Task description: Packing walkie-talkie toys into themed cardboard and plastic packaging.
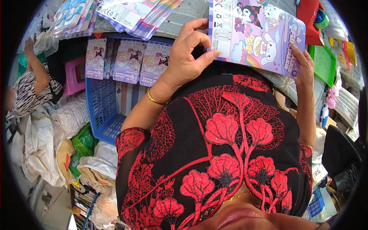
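Note:
A purple printed packaging card (253,42) with cartoon characters and a rainbow is held up over the table's near edge. My left hand (191,53) pinches its left edge, thumb on the printed face and the other fingers bent at the edge. At its right end my right hand (303,63) grips the lower corner, thumb on the front and fingers partly hidden behind. A blue plastic basket (99,105) stands left of my body, with similar purple cards (129,60) upright along its far side. More such cards (126,15) lie fanned out on the grey table (191,15) beyond.
Clear packs with light blue pieces (73,15) lie at the far left. Another person (34,82) sits at the left by a pink stool (73,76). Plastic bags (42,142) crowd the left floor. At the right are a green tray (322,65) and a red item (306,25).

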The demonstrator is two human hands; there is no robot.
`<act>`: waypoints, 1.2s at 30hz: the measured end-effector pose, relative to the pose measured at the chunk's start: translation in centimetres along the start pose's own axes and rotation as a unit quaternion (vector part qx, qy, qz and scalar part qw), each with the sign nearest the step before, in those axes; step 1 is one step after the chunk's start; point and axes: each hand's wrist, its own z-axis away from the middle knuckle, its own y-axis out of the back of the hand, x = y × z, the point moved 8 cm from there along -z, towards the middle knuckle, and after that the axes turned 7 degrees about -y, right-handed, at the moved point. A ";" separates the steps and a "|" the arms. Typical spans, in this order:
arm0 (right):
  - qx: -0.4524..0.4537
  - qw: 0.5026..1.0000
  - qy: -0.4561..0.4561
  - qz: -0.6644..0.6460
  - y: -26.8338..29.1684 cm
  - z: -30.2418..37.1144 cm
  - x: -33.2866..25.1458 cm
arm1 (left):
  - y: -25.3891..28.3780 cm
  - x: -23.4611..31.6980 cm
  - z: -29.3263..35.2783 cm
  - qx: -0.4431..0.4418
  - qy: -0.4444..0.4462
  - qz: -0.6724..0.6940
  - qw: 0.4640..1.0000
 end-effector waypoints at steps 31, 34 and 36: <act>0.008 0.999 -0.040 0.002 0.3 -0.6 0.7 | 1.1 -1.5 -0.3 0.084 0.049 0.128 0.987; 0.015 0.999 -0.043 0.005 0.5 -0.3 0.7 | 1.0 -1.0 -0.6 0.061 0.043 0.107 0.991; 0.018 0.999 -0.042 0.005 0.6 -0.1 0.8 | 1.3 -0.9 -1.0 0.053 0.079 0.138 0.986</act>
